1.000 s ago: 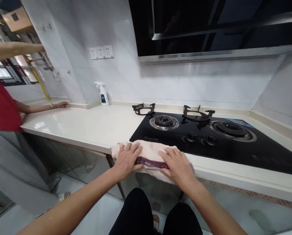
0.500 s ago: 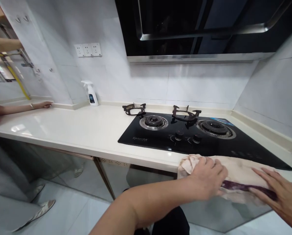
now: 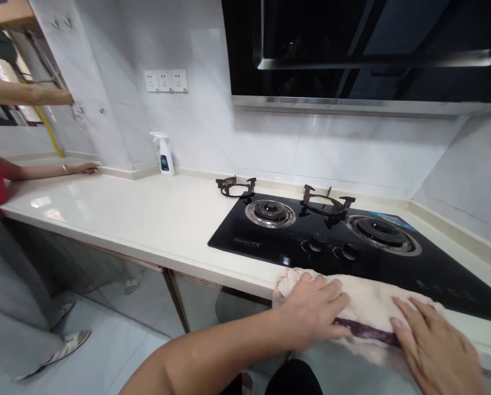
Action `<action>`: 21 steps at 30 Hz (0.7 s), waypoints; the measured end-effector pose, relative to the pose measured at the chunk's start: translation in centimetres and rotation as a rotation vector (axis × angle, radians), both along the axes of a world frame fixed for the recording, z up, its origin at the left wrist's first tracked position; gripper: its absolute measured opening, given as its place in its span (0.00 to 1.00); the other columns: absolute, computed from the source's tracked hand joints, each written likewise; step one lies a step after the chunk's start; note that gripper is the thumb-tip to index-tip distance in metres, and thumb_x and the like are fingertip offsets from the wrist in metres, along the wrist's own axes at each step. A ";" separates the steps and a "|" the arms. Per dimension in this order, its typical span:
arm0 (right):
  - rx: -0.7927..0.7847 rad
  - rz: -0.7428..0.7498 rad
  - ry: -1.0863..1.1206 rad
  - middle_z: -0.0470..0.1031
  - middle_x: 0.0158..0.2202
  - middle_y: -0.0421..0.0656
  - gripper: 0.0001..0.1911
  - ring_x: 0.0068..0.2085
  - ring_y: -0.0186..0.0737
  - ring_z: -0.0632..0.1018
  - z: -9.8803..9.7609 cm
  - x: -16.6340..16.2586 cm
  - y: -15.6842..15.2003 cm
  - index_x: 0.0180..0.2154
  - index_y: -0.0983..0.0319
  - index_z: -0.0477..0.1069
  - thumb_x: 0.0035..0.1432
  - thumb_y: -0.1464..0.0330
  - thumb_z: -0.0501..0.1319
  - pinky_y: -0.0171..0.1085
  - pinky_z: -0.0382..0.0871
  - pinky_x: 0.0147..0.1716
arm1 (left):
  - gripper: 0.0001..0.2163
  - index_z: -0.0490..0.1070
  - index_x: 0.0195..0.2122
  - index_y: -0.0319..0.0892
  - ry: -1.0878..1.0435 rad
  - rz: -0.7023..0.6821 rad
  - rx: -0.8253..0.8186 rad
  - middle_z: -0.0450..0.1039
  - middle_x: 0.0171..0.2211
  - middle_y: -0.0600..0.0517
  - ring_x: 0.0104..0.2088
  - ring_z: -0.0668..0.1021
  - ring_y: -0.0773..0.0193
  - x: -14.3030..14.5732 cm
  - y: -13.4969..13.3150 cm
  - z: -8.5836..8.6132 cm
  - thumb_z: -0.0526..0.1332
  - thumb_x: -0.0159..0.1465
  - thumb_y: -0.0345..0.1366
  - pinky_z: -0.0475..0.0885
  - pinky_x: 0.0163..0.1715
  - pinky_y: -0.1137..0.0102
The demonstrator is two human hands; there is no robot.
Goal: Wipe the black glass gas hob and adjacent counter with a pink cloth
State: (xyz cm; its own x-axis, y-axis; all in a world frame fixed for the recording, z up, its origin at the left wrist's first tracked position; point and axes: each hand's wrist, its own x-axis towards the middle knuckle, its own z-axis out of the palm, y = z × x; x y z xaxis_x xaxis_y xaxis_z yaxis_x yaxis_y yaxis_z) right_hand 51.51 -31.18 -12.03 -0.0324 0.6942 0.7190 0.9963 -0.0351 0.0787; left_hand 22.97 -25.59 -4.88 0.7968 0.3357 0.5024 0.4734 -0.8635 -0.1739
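A cream cloth [image 3: 372,296] with a dark purple band drapes over the counter's front edge, just before the black gas stove [image 3: 265,249]. My left hand [image 3: 311,307] grips it near its bunched left end, fingers bent over the top. Toward the cloth's right end, my right hand [image 3: 438,340] lies on it with fingers stretched out and apart. The stove has two burners, a left one [image 3: 270,213] and a right one [image 3: 383,235], and two knobs between them. Two pot supports are off the burners: one [image 3: 237,189] behind the left burner, another [image 3: 327,203] at the stove's back edge.
A white spray bottle [image 3: 165,156] stands by the wall, below the sockets [image 3: 165,80]. The range hood [image 3: 352,101] hangs over the stove. At the left, another person rests a hand [image 3: 84,168] on the white counter [image 3: 146,219]. Cabinet doors [image 3: 117,274] stand below.
The view has turned slightly right. Both hands and the cloth have shifted left along the counter edge. My right fingers now lie flatter on the cloth. The other person's raised arm reaches further right.
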 end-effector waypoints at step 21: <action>-0.150 0.621 -0.099 0.73 0.50 0.52 0.27 0.48 0.55 0.72 5.7 -38.0 7.4 0.56 0.62 0.68 0.59 0.59 0.68 0.53 0.67 0.49 | 0.19 0.72 0.59 0.54 -0.232 0.813 0.154 0.67 0.64 0.47 0.63 0.66 0.45 -35.6 2.2 -3.3 0.53 0.71 0.50 0.48 0.63 0.46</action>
State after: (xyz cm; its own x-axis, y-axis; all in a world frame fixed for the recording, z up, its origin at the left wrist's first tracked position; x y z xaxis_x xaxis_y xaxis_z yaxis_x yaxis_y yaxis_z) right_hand 13.53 -23.83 -6.37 -0.5215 0.6173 0.5891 0.8152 0.5644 0.1303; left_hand -12.61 -23.44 -8.13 0.2100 0.6723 0.7099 0.9729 -0.2156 -0.0837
